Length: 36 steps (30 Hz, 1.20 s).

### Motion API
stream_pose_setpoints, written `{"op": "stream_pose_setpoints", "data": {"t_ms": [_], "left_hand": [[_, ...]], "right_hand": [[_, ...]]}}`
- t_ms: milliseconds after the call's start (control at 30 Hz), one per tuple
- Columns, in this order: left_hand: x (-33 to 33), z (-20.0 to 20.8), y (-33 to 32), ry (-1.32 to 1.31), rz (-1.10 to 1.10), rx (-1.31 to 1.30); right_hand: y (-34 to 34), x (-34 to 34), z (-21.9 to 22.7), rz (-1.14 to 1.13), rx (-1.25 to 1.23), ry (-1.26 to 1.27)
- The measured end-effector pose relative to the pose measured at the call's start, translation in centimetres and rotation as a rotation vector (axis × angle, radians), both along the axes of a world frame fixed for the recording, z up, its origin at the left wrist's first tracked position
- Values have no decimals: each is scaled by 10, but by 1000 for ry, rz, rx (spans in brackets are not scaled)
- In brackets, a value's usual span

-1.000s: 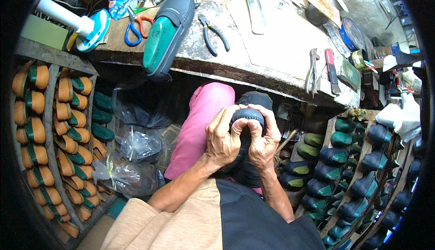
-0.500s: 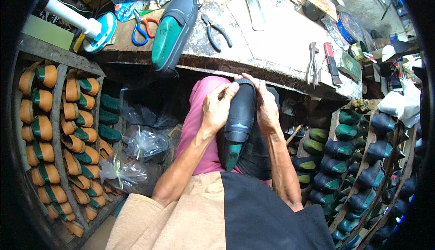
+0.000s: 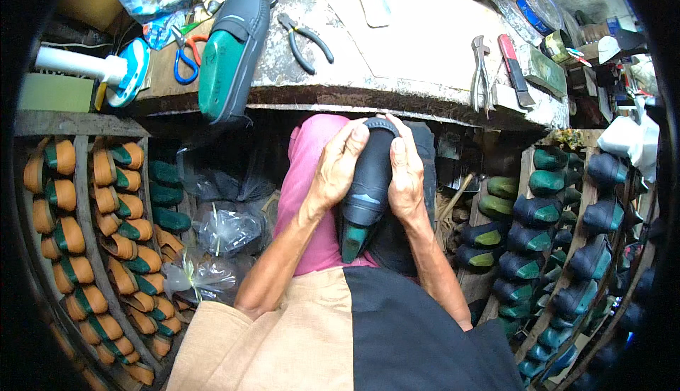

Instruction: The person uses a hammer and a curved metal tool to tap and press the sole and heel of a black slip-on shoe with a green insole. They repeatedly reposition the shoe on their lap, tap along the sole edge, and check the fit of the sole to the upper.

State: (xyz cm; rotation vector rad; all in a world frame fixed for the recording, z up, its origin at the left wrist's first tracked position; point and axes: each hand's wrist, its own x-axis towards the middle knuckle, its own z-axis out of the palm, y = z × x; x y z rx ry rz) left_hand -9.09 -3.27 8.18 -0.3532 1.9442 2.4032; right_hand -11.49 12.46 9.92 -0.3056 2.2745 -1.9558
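Over my lap, a black loafer (image 3: pixel 367 182) on a green shoe last (image 3: pixel 353 241) is held between both palms, toe pointing away from me. My left hand (image 3: pixel 337 164) is wrapped along its left side, thumb near the toe. On the opposite side my right hand (image 3: pixel 406 175) presses against the upper, its fingers reaching round the toe. Some fingertips are hidden behind the shoe. A second black loafer (image 3: pixel 247 17), also on a green last, lies on the workbench (image 3: pixel 304 99) toward the left.
Blue-and-orange scissors (image 3: pixel 187 61), black-handled pliers (image 3: pixel 304 42), metal pincers (image 3: pixel 481 72) and a red-and-black knife (image 3: pixel 515 69) lie on the bench. Racks of tan shoes (image 3: pixel 72 270) stand at left, dark shoes (image 3: pixel 536 212) at right. Plastic bags (image 3: pixel 230 229) sit beside my left leg.
The view has shifted, so the bench items appear further left. My hands still hold the loafer; its toe is tipped slightly, and my right thumb now lies more over the upper.
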Motion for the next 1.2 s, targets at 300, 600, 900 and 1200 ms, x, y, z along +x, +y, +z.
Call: {"op": "stream_pose_setpoints", "data": {"t_ms": [300, 600, 900, 1200], "left_hand": [[3, 4, 23, -107, 202, -315], [21, -3, 16, -74, 188, -190], [74, -18, 16, -80, 74, 81], [52, 7, 4, -226, 45, 727]], "right_hand": [[-11, -10, -12, -169, 156, -76], [0, -16, -28, -72, -195, -215], [18, 27, -19, 76, 160, -35], [33, 67, 8, 73, -278, -344]]}}
